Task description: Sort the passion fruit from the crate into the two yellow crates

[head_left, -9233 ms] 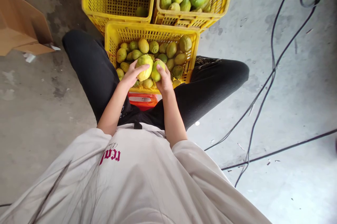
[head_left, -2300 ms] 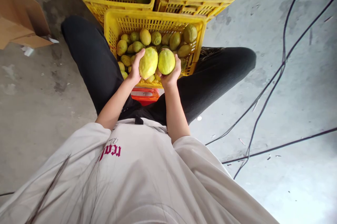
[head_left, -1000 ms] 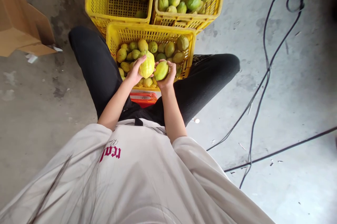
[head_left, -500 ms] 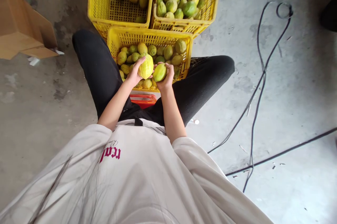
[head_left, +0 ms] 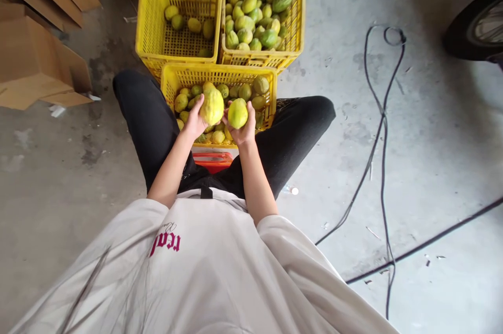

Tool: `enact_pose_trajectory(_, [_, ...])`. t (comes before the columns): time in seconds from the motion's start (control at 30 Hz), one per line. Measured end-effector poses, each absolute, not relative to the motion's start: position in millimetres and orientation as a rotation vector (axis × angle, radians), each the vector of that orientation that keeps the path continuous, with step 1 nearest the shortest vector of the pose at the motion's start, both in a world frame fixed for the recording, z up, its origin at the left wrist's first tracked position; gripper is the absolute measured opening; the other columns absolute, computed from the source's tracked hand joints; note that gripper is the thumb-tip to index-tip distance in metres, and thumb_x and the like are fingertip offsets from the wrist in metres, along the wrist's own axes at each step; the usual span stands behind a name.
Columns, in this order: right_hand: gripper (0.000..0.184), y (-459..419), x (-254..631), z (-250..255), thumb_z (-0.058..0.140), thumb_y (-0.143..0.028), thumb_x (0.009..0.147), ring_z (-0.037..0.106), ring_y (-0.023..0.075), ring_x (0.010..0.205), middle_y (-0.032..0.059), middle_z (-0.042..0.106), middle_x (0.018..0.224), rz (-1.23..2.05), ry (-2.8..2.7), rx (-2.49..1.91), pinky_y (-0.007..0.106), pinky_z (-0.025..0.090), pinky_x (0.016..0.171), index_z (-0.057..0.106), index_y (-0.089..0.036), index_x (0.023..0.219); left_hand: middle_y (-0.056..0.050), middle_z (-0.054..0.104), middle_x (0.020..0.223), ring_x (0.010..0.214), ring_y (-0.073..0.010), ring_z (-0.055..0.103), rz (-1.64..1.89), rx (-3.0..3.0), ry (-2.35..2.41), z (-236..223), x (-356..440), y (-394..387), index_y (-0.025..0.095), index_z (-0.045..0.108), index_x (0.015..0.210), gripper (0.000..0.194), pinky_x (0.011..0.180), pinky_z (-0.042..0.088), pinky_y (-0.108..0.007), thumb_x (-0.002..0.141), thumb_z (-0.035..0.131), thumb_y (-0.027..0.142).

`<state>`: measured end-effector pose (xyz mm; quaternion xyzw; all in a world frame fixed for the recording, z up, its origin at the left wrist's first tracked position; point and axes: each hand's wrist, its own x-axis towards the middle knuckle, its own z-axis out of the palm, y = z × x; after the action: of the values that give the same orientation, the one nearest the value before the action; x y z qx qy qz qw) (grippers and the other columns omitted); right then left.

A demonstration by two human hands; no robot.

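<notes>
Here, the left hand [head_left: 195, 120] grips a larger yellow fruit [head_left: 212, 107] and the right hand [head_left: 244, 130] grips a smaller yellow-green fruit [head_left: 238, 113], both above the near crate [head_left: 220, 69].

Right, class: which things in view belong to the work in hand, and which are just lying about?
Seemingly in use:
- larger yellow fruit, left hand
- smaller yellow-green fruit, right hand
- near crate of fruit, below the hands
- far left crate and far right crate, also holding fruit

Probably just lying about:
- cardboard boxes
- black cables
</notes>
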<state>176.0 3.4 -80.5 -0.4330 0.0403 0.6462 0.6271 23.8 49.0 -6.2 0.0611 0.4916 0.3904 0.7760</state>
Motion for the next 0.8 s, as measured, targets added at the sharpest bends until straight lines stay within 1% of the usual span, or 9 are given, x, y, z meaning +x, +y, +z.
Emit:
enact_pose_trajectory(0.07, [0.042, 3, 175, -84, 0.07, -0.069, 0.123, 0.088, 0.0264, 0.083, 0.0013, 0.081, 0.084, 1.501, 0.104, -1.013, 0.039, 0.083, 0.076, 0.081, -0.029, 0.118, -0.012, 0.094, 0.114, 0.149, -0.0389, 0.089, 0.812, 0.15, 1.11, -10, 26, 45, 0.02, 0.084, 0.142, 0.038, 0.124, 0.077, -0.048, 0.133, 0.062, 0.049])
enact_pose_trajectory(0.13, [0.044, 3, 173, -85, 0.069, -0.069, 0.122, 0.085, 0.026, 0.078, 0.0012, 0.079, 0.082, 1.521, 0.136, -1.031, 0.037, 0.081, 0.071, 0.081, -0.028, 0.115, -0.014, 0.095, 0.114, 0.146, -0.0402, 0.09, 0.778, 0.173, 1.126, -14, 28, 40, 0.018, 0.084, 0.142, 0.035, 0.128, 0.076, -0.051, 0.129, 0.069, 0.047])
enact_pose_trajectory(0.27, [0.042, 4, 171, -80, 0.065, -0.066, 0.117, 0.092, 0.0366, 0.103, 0.0076, 0.085, 0.092, 1.539, 0.202, -1.011, 0.052, 0.086, 0.086, 0.079, -0.026, 0.116, -0.014, 0.096, 0.114, 0.141, -0.0406, 0.093, 0.793, 0.144, 1.133, -16, 29, 39, 0.02, 0.085, 0.141, 0.036, 0.122, 0.081, -0.054, 0.128, 0.061, 0.044])
enact_pose_trajectory(0.33, [0.039, 5, 170, -74, 0.06, -0.058, 0.114, 0.092, 0.0417, 0.119, 0.0124, 0.091, 0.105, 1.544, 0.243, -0.944, 0.06, 0.086, 0.095, 0.079, -0.025, 0.121, -0.014, 0.096, 0.119, 0.143, -0.0403, 0.093, 0.861, 0.092, 1.112, -15, 28, 42, 0.023, 0.084, 0.141, 0.037, 0.115, 0.084, -0.051, 0.126, 0.057, 0.043])
enact_pose_trajectory(0.4, [0.037, 6, 169, -69, 0.057, -0.048, 0.108, 0.091, 0.0427, 0.126, 0.0136, 0.092, 0.113, 1.542, 0.314, -0.863, 0.063, 0.085, 0.099, 0.079, -0.025, 0.126, -0.013, 0.096, 0.123, 0.146, -0.0394, 0.092, 0.911, 0.042, 1.096, -15, 27, 44, 0.024, 0.084, 0.141, 0.036, 0.11, 0.085, -0.047, 0.122, 0.056, 0.037])
enact_pose_trajectory(0.5, [0.033, 5, 169, -68, 0.06, -0.044, 0.107, 0.092, 0.0411, 0.122, 0.011, 0.09, 0.107, 1.52, 0.362, -0.833, 0.062, 0.085, 0.099, 0.079, -0.027, 0.128, -0.012, 0.096, 0.125, 0.147, -0.0393, 0.092, 0.941, 0.015, 1.094, -18, 25, 45, 0.025, 0.083, 0.145, 0.039, 0.108, 0.085, -0.045, 0.115, 0.058, 0.031])
enact_pose_trajectory(0.6, [0.029, 4, 169, -73, 0.07, -0.053, 0.107, 0.093, 0.0406, 0.116, 0.0087, 0.088, 0.1, 1.504, 0.237, -0.903, 0.06, 0.085, 0.096, 0.077, -0.029, 0.122, -0.012, 0.097, 0.127, 0.145, -0.0401, 0.092, 0.945, 0.032, 1.101, -20, 24, 43, 0.024, 0.08, 0.153, 0.045, 0.111, 0.085, -0.048, 0.112, 0.062, 0.03])
enact_pose_trajectory(0.73, [0.026, 4, 168, -82, 0.08, -0.054, 0.101, 0.094, 0.0397, 0.116, 0.0066, 0.088, 0.101, 1.537, 0.123, -0.929, 0.058, 0.086, 0.092, 0.075, -0.032, 0.114, -0.013, 0.097, 0.134, 0.143, -0.0422, 0.093, 0.946, 0.02, 1.082, -20, 24, 42, 0.024, 0.077, 0.163, 0.056, 0.116, 0.083, -0.053, 0.109, 0.072, 0.034])
enact_pose_trajectory(0.8, [0.024, 5, 167, -85, 0.082, -0.052, 0.099, 0.093, 0.0394, 0.118, 0.0053, 0.087, 0.1, 1.542, 0.122, -0.931, 0.058, 0.087, 0.092, 0.073, -0.033, 0.11, -0.014, 0.097, 0.135, 0.146, -0.0421, 0.092, 0.95, 0.0, 1.068, -20, 24, 41, 0.023, 0.078, 0.162, 0.054, 0.119, 0.082, -0.052, 0.11, 0.073, 0.033])
